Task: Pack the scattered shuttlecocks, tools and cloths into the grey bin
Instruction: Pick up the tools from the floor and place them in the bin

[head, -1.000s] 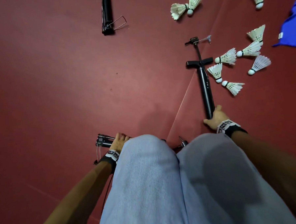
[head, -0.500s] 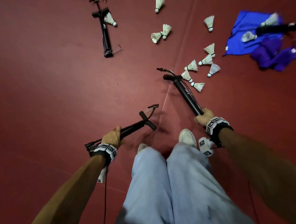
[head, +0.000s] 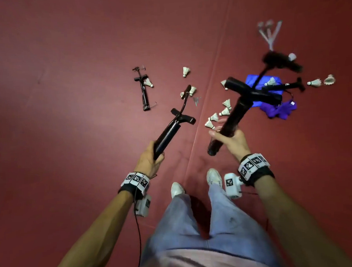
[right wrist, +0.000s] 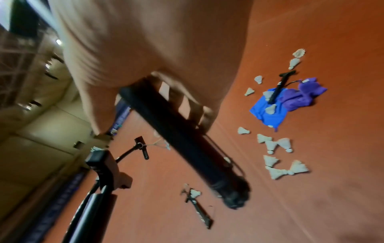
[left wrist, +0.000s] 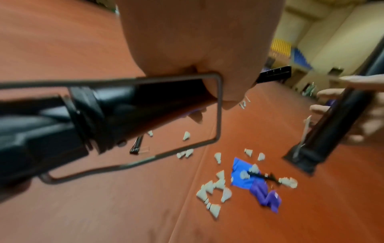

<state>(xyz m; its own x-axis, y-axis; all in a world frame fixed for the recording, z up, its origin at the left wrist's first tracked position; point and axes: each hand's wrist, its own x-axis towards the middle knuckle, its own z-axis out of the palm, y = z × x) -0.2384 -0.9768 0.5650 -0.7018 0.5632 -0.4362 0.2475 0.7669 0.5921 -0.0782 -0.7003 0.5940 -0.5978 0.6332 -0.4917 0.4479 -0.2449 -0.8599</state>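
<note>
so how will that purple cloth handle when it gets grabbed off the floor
The purple cloth lies bunched in soft folds, so it will probably be floppy and light. It touches the blue cloth and the pump lying across that, so it may drag them.

The floor [head: 67, 98] was a dull dark red, and the pump [head: 167, 137] gripped in the left hand [head: 149, 162] and the pump [head: 234, 116] gripped in the right hand [head: 232, 141] were both glossy black. Beyond the right hand's fingers, white shuttlecocks [head: 213, 120] lay near a bright blue cloth [head: 256, 82] and a purple cloth [head: 280, 110], and another black pump [head: 144, 90] lay beyond the left fingers. Both wrists wore black bands [head: 254, 167] with white tags bearing black square patterns; the trousers [head: 186, 224] were pale blue, the shoes [head: 177, 190] white.
</note>
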